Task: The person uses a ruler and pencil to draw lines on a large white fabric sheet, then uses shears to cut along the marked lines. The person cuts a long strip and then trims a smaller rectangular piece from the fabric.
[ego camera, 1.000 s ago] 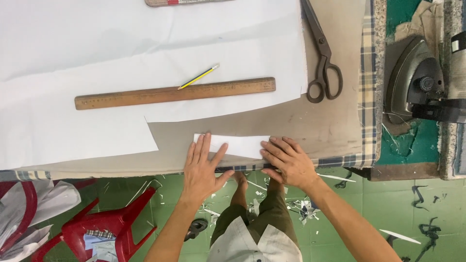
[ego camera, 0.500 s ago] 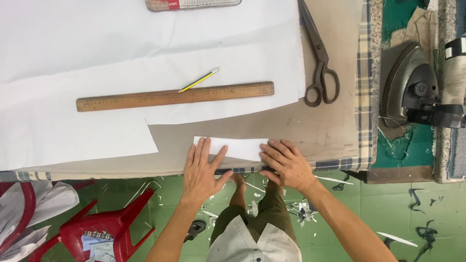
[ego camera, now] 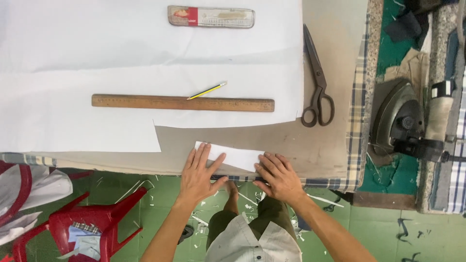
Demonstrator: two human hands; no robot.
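Head view: both hands lie flat, fingers spread, left hand (ego camera: 200, 173) and right hand (ego camera: 279, 177) pressing a paper strip (ego camera: 232, 156) at the table's (ego camera: 315, 150) near edge.

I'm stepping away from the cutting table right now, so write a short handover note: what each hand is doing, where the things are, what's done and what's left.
Left hand: flat, fingers spread, pressing the left end of the small white paper strip at the table's near edge.
Right hand: flat on the strip's right end.
Neither hand holds a tool.
On the large white paper sheet: long wooden ruler, yellow pencil, flat pencil case.
Dark metal scissors lie shut, right of the sheet, on the brown table cover.
Done: a rectangular notch is already cut from the sheet's near edge.
Left: the strip is only pressed down; ruler, pencil and scissors lie untouched.
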